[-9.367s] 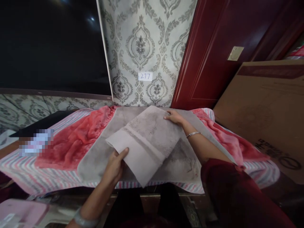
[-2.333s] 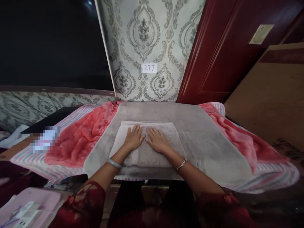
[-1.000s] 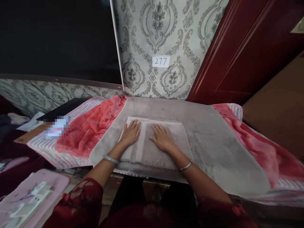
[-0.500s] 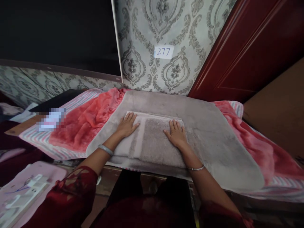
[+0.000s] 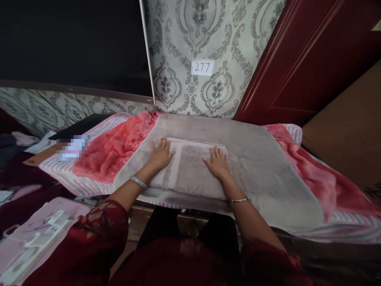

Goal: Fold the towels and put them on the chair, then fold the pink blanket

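A folded grey-beige towel (image 5: 196, 171) with a pale stripe lies flat on a larger grey plush mat (image 5: 268, 171). My left hand (image 5: 160, 154) rests palm down on the towel's far left part, fingers spread. On its far right part lies my right hand (image 5: 218, 162), also flat with the fingers apart. Neither hand grips anything. The towel's layered far edge shows between the two hands.
Red plush cloth (image 5: 110, 149) and a striped cloth (image 5: 56, 171) stick out from under the mat. A pink board (image 5: 73, 204) with a white power strip (image 5: 38, 240) is at lower left. Behind are a dark television (image 5: 74, 43) and a red door (image 5: 297, 67).
The view has shifted slightly. Both hands stay flat on the folded towel in nearly the same places, and the towel keeps its shape.
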`<state>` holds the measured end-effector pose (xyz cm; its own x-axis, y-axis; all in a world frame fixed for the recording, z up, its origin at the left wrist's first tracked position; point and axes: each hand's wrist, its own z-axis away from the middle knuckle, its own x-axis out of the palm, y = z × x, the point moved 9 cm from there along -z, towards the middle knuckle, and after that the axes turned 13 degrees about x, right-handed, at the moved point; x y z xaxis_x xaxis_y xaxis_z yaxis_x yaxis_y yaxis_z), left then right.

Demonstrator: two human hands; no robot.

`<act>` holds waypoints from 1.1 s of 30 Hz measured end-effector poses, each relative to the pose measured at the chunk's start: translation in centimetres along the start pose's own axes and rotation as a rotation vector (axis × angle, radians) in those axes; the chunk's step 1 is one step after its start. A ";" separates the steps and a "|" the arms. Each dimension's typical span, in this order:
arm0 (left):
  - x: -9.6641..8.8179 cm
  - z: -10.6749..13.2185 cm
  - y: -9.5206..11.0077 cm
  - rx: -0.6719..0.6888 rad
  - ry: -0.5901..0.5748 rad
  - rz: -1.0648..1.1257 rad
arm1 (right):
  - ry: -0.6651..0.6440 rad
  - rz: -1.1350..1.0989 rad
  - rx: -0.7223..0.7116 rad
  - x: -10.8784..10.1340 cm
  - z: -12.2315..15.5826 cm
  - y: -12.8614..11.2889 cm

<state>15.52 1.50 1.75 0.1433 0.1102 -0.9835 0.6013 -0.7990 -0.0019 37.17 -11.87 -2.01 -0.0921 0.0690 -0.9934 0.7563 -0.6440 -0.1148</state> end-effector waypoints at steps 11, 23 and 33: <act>2.3 2.8 4.5 0.114 -0.136 0.141 | -0.017 -0.058 0.005 -1.0 0.3 0.2; 2.2 2.9 4.4 0.127 -0.107 0.161 | -0.058 -0.064 -0.258 -0.1 9.7 -5.5; 2.1 2.7 4.5 0.133 -0.086 0.188 | 0.085 -0.175 -0.041 1.2 8.2 7.0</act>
<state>16.34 -3.47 -0.82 0.1723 -0.0935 -0.9806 0.4612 -0.8720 0.1642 37.07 -22.59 -3.95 -0.1706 0.2418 -0.9552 0.7595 -0.5853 -0.2838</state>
